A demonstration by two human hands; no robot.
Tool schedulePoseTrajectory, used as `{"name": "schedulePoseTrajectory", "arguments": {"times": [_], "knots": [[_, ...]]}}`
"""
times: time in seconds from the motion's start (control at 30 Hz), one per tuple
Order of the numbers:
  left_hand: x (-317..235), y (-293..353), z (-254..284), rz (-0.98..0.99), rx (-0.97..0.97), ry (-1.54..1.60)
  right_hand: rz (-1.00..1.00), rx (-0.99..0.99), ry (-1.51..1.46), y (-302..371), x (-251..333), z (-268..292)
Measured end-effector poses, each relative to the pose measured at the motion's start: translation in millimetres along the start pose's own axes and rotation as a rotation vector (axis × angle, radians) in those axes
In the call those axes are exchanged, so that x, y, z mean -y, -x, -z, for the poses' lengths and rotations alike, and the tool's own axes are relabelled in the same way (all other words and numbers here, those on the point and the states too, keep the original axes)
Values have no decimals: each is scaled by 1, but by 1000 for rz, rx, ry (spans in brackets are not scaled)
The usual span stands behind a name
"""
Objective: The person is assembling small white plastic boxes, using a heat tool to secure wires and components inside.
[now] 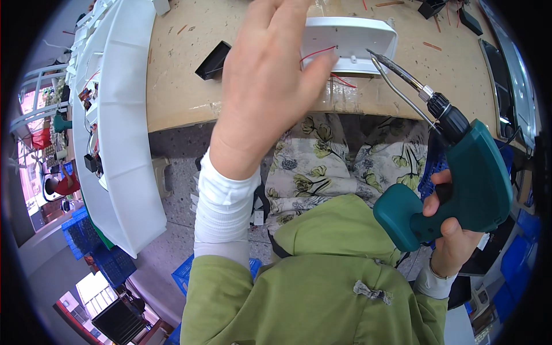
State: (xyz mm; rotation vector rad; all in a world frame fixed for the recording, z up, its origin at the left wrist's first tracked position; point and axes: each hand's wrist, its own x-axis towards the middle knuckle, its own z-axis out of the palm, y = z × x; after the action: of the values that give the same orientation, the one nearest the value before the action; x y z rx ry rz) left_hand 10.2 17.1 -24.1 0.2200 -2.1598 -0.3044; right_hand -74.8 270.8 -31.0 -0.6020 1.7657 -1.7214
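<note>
My left hand (267, 75) reaches over the table with its fingers stretched out and the thumb apart; the fingertips run past the upper edge of the picture. Beside the thumb lies a white plastic housing (376, 43), shaped like a shallow tray. A thin red wire (344, 81) shows at its near side, partly hidden by the thumb. In my right hand (451, 241) is a dark green soldering gun (480, 178), gripped by its handle. Its metal tip and thin solder feed tube (397, 92) point up and left, toward the housing's right end.
A small open black box (214, 60) sits left of my left hand on the brown table (181, 86). Wire scraps are strewn about. White trays (123, 115) line the left side. Black parts (470, 22) lie at the far right. Blue crates (115, 261) stand at lower left.
</note>
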Motion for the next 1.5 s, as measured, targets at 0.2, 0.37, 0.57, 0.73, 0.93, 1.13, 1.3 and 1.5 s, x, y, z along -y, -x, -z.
{"name": "schedulePoseTrajectory", "arguments": {"times": [0.2,0.37,0.57,0.73,0.93,1.13,1.3,1.5], "knots": [[4,-8,7,320,219,445,-4,10,7,-1,0,-2],[1,-20,14,698,562,255,-6,31,8,-3,1,-4],[6,-21,8,739,572,133,17,44,29,-7,-2,-8],[9,-24,7,787,614,173,4,61,33,-10,-2,-9],[9,-33,6,819,724,94,2,82,-78,-14,-1,-13],[6,-35,8,814,735,105,13,82,107,-15,1,-18],[9,-32,8,795,711,161,25,66,141,-15,3,-21],[6,-33,9,796,682,173,47,66,160,-16,3,-23]]}}
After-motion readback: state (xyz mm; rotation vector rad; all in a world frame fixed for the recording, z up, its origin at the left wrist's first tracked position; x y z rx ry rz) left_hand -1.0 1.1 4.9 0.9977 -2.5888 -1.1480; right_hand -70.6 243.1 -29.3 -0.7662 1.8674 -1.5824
